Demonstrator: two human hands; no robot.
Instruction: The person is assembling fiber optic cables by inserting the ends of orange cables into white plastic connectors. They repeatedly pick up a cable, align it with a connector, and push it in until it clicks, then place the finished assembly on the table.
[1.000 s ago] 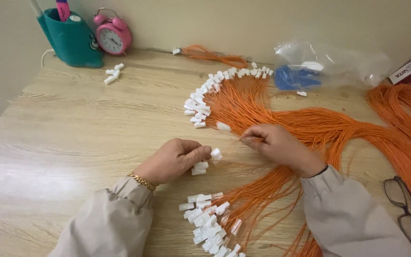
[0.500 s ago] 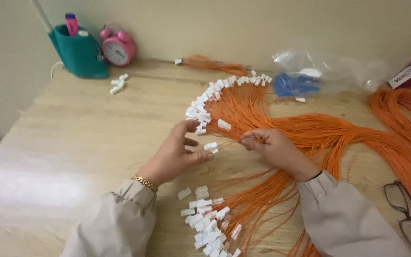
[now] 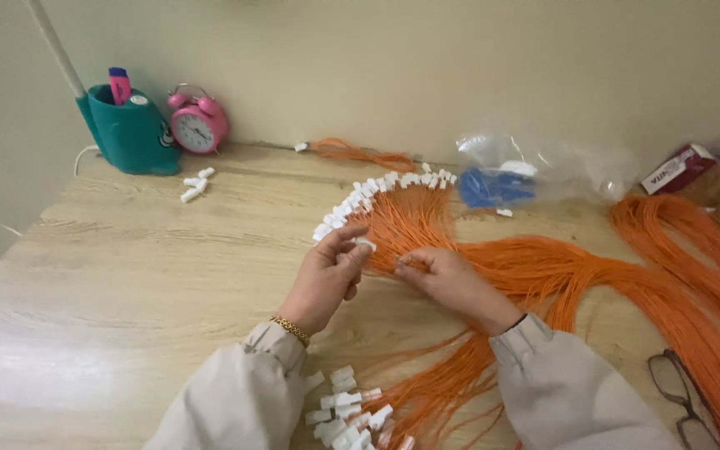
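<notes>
At frame centre, a small white connector (image 3: 366, 243) is pinched in the left hand (image 3: 327, 279) fingers. An orange wire (image 3: 414, 260) end is clamped by the right hand (image 3: 452, 279) just right of it, pointing leftward.

Home desk used as a piecework bench. Pale wood-grain tabletop (image 3: 127, 275) against a plain cream wall (image 3: 427, 67). At 11 o'clock, a teal pen holder (image 3: 131, 133) and a pink twin-bell alarm clock (image 3: 198, 127). Bundles of orange wires (image 3: 593, 275) with white connectors (image 3: 377, 190) spread from 12 to 4 o'clock. Clear plastic bag (image 3: 535, 167) at 1 o'clock; eyeglasses (image 3: 683, 396) at 4 o'clock.
</notes>
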